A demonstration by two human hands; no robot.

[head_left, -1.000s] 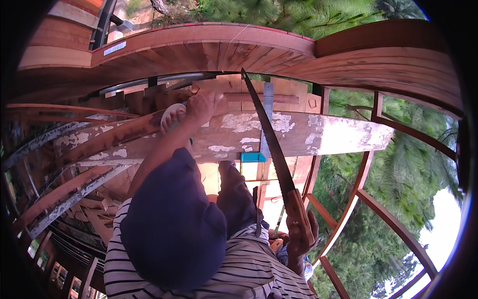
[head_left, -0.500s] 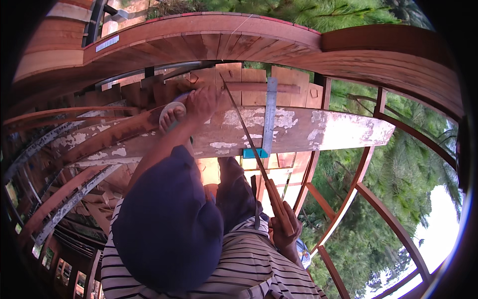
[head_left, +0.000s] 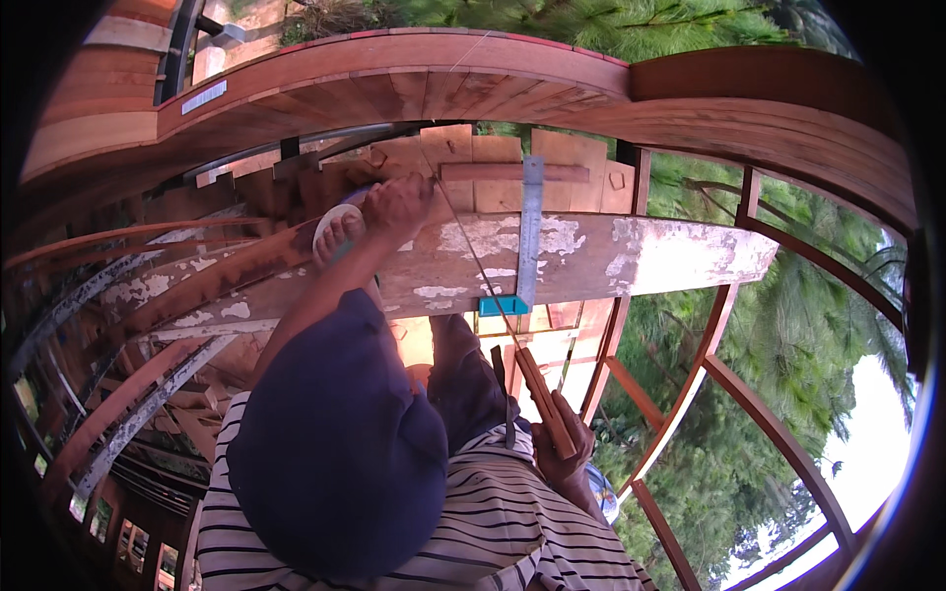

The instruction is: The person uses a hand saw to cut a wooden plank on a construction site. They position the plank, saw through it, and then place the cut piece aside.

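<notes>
While right hand (head_left: 564, 448) grips handsaw (head_left: 493, 295) closed-fisted, left hand (head_left: 399, 207) presses flat on painted plank (head_left: 591, 258). Risk: blade could bind or jump toward those spread fingers.

The person wears a shirt (head_left: 512, 532) with narrow dark and white stripes that run across the chest and down over the sides. The sleeves are short, ending at the upper arm, so both forearms are bare. A large, rounded, dark navy shape (head_left: 340, 443) fills the lower middle of the view; it looks like a cap or the cloth over a bent knee, and which one cannot be told. Past it a leg in dark trousers (head_left: 463, 379) shows. One foot wears a pale flip-flop sandal (head_left: 335, 229) with a light sole. The left hand (head_left: 399, 202) and right hand (head_left: 564, 445) are bare, without gloves.
</notes>
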